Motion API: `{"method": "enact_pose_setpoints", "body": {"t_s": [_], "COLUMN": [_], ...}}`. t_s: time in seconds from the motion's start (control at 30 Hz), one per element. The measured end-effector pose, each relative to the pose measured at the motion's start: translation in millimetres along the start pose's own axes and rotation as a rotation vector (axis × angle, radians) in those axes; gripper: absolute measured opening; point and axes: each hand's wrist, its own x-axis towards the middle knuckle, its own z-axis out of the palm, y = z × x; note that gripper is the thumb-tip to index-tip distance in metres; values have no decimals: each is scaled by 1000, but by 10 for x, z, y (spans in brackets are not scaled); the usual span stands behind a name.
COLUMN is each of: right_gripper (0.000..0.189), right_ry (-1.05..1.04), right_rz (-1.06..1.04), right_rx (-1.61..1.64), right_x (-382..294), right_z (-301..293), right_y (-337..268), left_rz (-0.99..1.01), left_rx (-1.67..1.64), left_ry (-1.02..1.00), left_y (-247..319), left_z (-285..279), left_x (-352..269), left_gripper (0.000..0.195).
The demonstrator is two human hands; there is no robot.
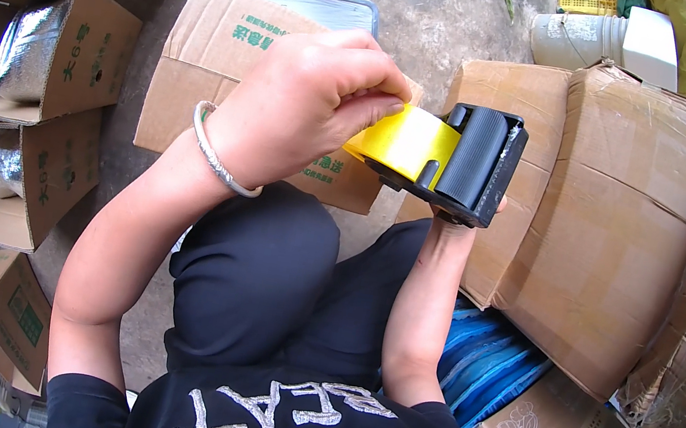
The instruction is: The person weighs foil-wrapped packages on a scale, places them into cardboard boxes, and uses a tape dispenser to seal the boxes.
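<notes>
In front of my chest is a black handheld tape dispenser [477, 162] with a ribbed roller, tilted and loaded with a roll of yellow packing tape [413, 141]. My left hand [315, 97], a silver bangle on its wrist, has thumb and forefinger pinched at the upper edge of the tape. From below, my right hand [453, 228] supports the dispenser, which hides most of its fingers. Beyond and below my left hand lies a flattened cardboard carton [189, 96] with green print, partly covered by my forearm.
Open cartons with silver foil liners [33, 53] line the left side. Large cardboard boxes [622, 213] stand close on my right, above folded blue material [485, 360]. A plastic-covered, grey-rimmed surface [353, 12] sits behind the carton. White buckets [576, 39] lie at the far right.
</notes>
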Motion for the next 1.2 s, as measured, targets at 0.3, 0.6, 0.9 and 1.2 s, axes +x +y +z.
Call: {"method": "enact_pose_setpoints", "body": {"t_s": [0.3, 0.6, 0.9, 1.2], "right_gripper": [90, 77, 55, 29], "right_ry": [30, 67, -8, -143], "right_rz": [63, 25, 30, 265], "right_rx": [101, 261, 65, -616], "right_x": [-22, -29, -61, 200], "right_z": [75, 128, 133, 885], "right_y": [-26, -7, -109, -761], "left_rz": [179, -150, 189, -513], "left_rx": [222, -165, -3, 304], "left_ry": [22, -157, -216, 8], "left_y": [224, 196, 450, -391], "left_z": [5, -172, -531, -2092], "left_x": [-96, -86, -9, -328], "left_gripper": [9, 11, 15, 20]}}
